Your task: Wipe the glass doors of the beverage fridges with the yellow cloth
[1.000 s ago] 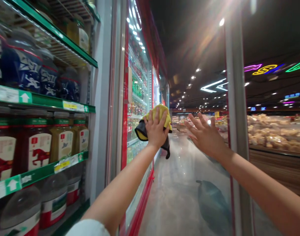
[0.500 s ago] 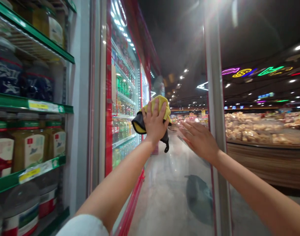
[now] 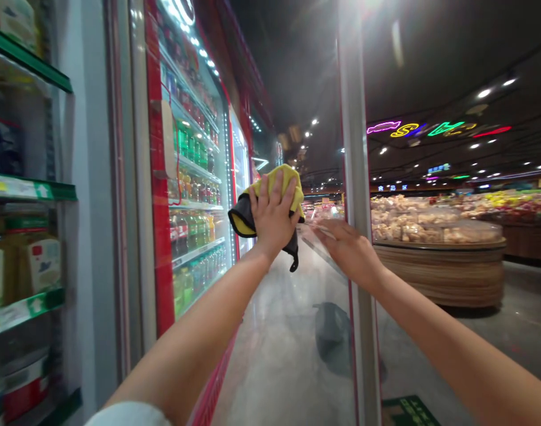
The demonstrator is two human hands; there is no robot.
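Note:
My left hand [image 3: 274, 216] lies with spread fingers over a yellow and dark grey cleaning cloth [image 3: 290, 177], pressing it against the glass door [image 3: 292, 319]. One corner of the cloth folds out at the left, and a dark loop dangles below. To the right, my right hand [image 3: 348, 248] is held up with fingers stretched out and nothing in it. Its fingertips are smeared by motion, and whether they touch the glass I cannot tell. The door's metal frame [image 3: 356, 177] stands upright just by that hand.
Shelves with green edges [image 3: 31, 189] hold bottles and jars at the left. Through the glass appear a lit drinks cooler [image 3: 195, 165] with a red frame and a grey shiny floor. A round wood-look stand [image 3: 439, 269] heaped with packaged goods is on the right.
The view has swung right, so the shelves, cooler and door frame sit further left. My left hand stays on the cloth; my right hand has come a little closer to it.

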